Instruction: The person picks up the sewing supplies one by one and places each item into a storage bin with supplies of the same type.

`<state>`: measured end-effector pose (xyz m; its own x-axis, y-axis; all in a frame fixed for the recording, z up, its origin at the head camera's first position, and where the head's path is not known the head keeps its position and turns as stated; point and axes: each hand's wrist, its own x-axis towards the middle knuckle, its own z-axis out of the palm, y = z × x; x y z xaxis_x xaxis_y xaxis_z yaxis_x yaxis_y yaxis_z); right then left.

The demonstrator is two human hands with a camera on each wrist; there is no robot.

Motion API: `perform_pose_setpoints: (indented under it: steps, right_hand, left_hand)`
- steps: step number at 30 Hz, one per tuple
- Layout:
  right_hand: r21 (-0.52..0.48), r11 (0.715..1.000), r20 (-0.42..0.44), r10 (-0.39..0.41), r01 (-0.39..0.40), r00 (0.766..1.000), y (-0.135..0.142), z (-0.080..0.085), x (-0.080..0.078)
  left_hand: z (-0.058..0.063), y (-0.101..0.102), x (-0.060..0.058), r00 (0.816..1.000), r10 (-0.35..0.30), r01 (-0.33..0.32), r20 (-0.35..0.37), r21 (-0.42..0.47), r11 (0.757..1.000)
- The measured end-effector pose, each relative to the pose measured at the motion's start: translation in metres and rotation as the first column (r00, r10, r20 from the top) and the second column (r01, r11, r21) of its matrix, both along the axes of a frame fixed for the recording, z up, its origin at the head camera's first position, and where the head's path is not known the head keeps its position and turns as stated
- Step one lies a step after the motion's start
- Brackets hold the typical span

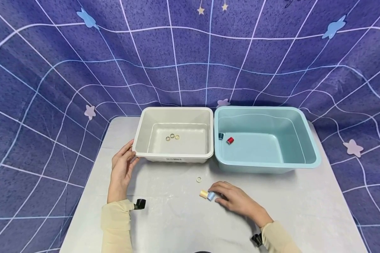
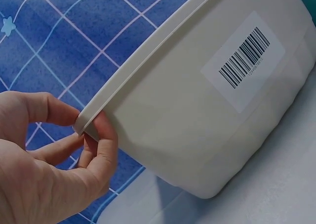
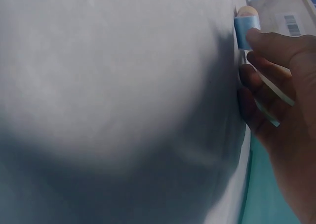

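I have the left hand (image 1: pixel 121 168) pinching the rim of the white tub (image 1: pixel 174 155); the right hand (image 1: pixel 235 199), fingers half-curled, touches the blue spool (image 1: pixel 210 196) on the near desk (image 1: pixel 164 225), grip unclear to me. Likely picking up; next calls for a secure pinch.

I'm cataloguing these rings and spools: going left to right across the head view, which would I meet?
Three rings in the off-white bin, loose ring, yellow spool, light blue spool, dark spool, red spool.
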<state>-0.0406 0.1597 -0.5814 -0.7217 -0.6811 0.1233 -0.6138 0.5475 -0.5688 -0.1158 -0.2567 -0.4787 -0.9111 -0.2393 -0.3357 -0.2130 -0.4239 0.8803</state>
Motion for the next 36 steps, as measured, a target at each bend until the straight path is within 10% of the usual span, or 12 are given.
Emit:
perform_pose_setpoints:
  steps: [36]
  right_hand:
    - [0.014,1.0,-0.057,0.004,-0.003,0.998,-0.0034,0.0017,-0.0005]
  left_hand:
    - [-0.0013,0.0017,0.0004,1.0,0.023,-0.023,-0.005,-0.003,1.0]
